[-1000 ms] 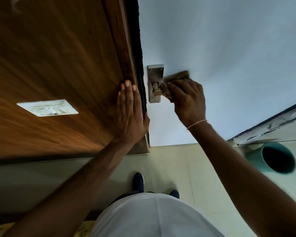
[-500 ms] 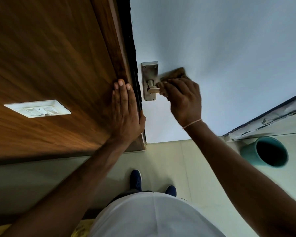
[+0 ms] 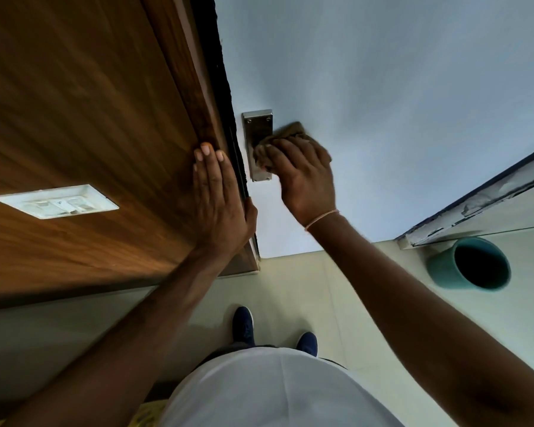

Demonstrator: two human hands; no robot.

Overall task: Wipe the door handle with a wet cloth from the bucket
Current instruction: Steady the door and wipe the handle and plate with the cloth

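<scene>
Two hands are at work on this door, and both are yours. Your right hand [image 3: 305,177] is curled around a bunched brown cloth [image 3: 278,143], fingers closed over it and pressing it against the door handle; the lever itself is buried under cloth and knuckles, so you cannot see it. Only its metal backplate [image 3: 258,127] shows, upright on the pale blue door [image 3: 398,87], with two screws at the top and its lower end peeking out beneath your fingers. A thin thread band [image 3: 321,217] circles your right wrist.

Your left hand [image 3: 219,201] lies flat with fingers together and straight against the brown wooden frame [image 3: 194,97], its thumb hooked round the frame edge toward the dark gap beside the door. It grips nothing.

Surroundings, item by item:
- White switch plate [image 3: 56,201], set in the wooden panel [image 3: 74,103], well to the left of your left hand.
- Teal bucket [image 3: 472,263], on the pale floor tiles [image 3: 290,288] low at the right, well apart from the handle; its inside reads dark, contents cannot be told.
- Chipped white ledge [image 3: 475,204] with a dark edge, just above the bucket.
- Two dark blue shoes [image 3: 243,325], toes toward the door.
- White shirt [image 3: 275,392], filling the bottom centre.

Your own right hand and the cloth are all that cover the handle.
</scene>
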